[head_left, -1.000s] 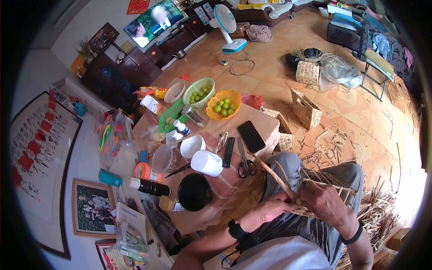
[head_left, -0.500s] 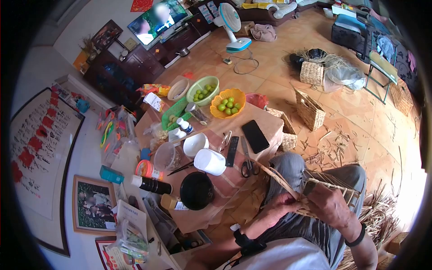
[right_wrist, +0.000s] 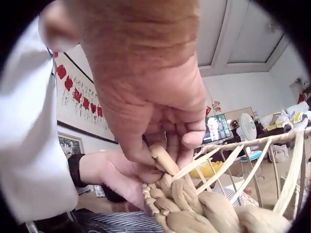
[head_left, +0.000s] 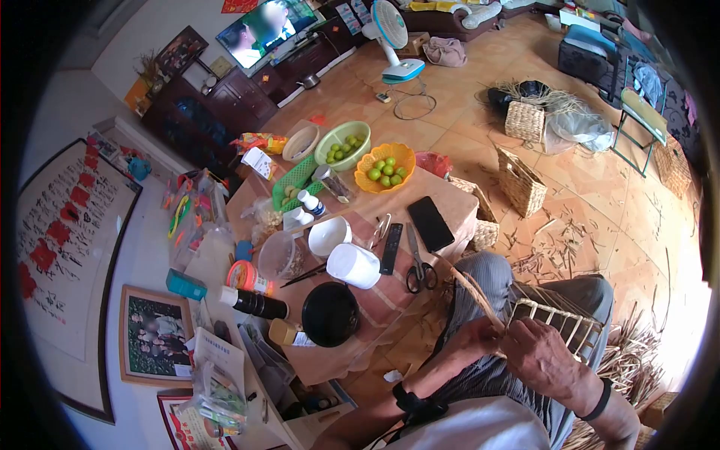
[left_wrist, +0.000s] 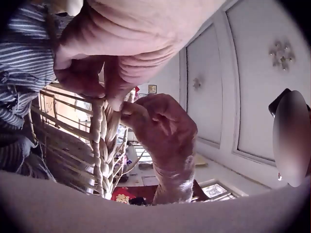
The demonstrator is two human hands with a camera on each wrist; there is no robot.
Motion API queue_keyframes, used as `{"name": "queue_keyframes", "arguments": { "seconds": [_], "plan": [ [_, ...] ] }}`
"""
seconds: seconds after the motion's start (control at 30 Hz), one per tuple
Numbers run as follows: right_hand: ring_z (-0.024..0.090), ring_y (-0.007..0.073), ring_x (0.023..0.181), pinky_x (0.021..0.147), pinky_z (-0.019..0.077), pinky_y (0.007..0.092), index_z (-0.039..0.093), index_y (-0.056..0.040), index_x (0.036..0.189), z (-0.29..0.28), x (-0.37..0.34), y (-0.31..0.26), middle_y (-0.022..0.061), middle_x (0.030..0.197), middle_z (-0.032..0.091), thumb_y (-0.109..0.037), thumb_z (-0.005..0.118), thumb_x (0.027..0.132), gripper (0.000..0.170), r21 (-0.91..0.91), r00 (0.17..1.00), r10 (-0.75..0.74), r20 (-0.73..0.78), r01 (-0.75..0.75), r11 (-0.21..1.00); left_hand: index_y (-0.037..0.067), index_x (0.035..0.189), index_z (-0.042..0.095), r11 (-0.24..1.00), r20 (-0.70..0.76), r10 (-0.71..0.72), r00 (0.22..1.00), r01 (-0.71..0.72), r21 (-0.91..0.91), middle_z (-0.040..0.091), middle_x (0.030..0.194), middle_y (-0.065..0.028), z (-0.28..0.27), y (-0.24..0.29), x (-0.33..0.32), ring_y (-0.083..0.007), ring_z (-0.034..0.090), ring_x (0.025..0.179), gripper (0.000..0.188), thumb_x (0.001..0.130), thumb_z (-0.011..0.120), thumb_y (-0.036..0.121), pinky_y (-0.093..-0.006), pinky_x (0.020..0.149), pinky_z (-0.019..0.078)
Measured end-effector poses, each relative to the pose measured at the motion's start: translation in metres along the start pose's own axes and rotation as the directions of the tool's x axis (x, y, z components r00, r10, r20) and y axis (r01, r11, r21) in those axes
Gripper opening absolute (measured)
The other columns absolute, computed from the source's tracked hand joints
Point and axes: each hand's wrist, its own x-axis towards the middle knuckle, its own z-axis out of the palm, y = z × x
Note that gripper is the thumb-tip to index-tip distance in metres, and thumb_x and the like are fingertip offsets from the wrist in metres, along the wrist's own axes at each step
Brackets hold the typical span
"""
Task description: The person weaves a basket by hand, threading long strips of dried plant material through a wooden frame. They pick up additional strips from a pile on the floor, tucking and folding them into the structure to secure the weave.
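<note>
A partly woven straw basket (head_left: 571, 328) lies across the person's lap, with bare ribs on one side and a thick plaited band (right_wrist: 214, 213) along its edge. The left hand (head_left: 474, 339) grips this edge, thumb and fingers bent against the plait in the left wrist view. The right hand (head_left: 541, 358) is right beside it, its fingertips pinching a short flat straw strand (right_wrist: 165, 160) that comes out of the plait. A longer straw strand (head_left: 477, 294) rises from between the hands toward the table.
Left of the lap is a low table (head_left: 390, 319) with scissors (head_left: 420, 270), a phone (head_left: 430, 223), a black bowl (head_left: 330, 315) and fruit bowls. Loose straw (head_left: 637, 352) heaps on the floor at the right. Finished baskets (head_left: 520, 182) stand ahead.
The right hand has turned slightly over the basket edge, and more of the open ribs shows. The long strands have drawn closer together. The head view has shifted a little.
</note>
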Motion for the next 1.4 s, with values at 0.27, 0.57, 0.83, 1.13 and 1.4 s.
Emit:
{"name": "queue_keyframes", "arguments": {
  "seconds": [0.27, 0.57, 0.83, 1.13, 1.4],
  "plan": [
    [0.066, 0.0282, 0.088, 0.072, 0.0583, 0.0409, 0.063, -0.0005, 0.095, 0.004, 0.005, 0.002, 0.0142, 0.096, 0.059, -0.01, 0.068, 0.083, 0.016, -0.05, 0.996, -0.039, 0.085, 0.044, 0.998, 0.002, 0.124, 0.07, 1.0, -0.03, -0.013, 0.999, 0.013, -0.023, 0.072, 0.116, 0.0002, 0.005, 0.011, -0.006, -0.0063, 0.065, 0.105, 0.033, 0.095, 0.081, 0.01, -0.0264, 0.091, 0.055],
    [0.067, 0.0288, 0.089, 0.07, 0.0568, 0.0411, 0.061, 0.0013, 0.104, -0.007, 0.008, -0.001, 0.0138, 0.095, 0.058, -0.007, 0.068, 0.085, 0.022, -0.139, 0.987, 0.065, 0.148, -0.044, 0.989, 0.0, 0.12, 0.07, 0.996, -0.091, -0.088, 0.992, 0.089, 0.01, 0.074, 0.106, 0.0004, 0.017, 0.027, -0.004, -0.0073, 0.066, 0.097, 0.027, 0.096, 0.08, 0.007, -0.0271, 0.087, 0.0546],
    [0.068, 0.0304, 0.096, 0.08, 0.0563, 0.0448, 0.067, -0.0001, 0.107, -0.019, 0.008, 0.015, 0.0143, 0.101, 0.062, -0.006, 0.069, 0.085, 0.023, -0.106, 0.965, 0.178, 0.192, -0.16, 0.981, 0.0, 0.121, 0.076, 0.994, -0.051, -0.085, 0.995, 0.088, 0.061, 0.078, 0.11, -0.003, 0.017, 0.027, -0.004, -0.0109, 0.071, 0.102, 0.026, 0.096, 0.081, 0.007, -0.0287, 0.094, 0.0566],
    [0.068, 0.0284, 0.094, 0.077, 0.057, 0.0404, 0.075, -0.0025, 0.094, -0.016, 0.017, 0.014, 0.0131, 0.098, 0.063, -0.01, 0.072, 0.082, 0.015, -0.125, 0.995, 0.026, 0.098, -0.014, 0.992, 0.0, 0.129, 0.072, 0.995, -0.041, -0.093, 0.995, 0.095, 0.042, 0.077, 0.118, -0.0049, 0.009, 0.018, -0.001, -0.0135, 0.071, 0.108, 0.033, 0.097, 0.079, 0.007, -0.0308, 0.097, 0.0565],
    [0.069, 0.0225, 0.088, 0.075, 0.0535, 0.0389, 0.074, -0.0069, 0.102, -0.021, -0.003, 0.011, 0.0061, 0.086, 0.064, -0.014, 0.069, 0.09, 0.015, -0.199, 0.965, 0.04, 0.259, 0.012, 0.98, -0.002, 0.118, 0.071, 0.992, -0.075, -0.114, 0.991, 0.117, 0.042, 0.075, 0.106, -0.0021, 0.02, 0.028, -0.001, -0.0108, 0.068, 0.098, 0.027, 0.097, 0.08, 0.012, -0.0311, 0.087, 0.0548]
  ]
}}
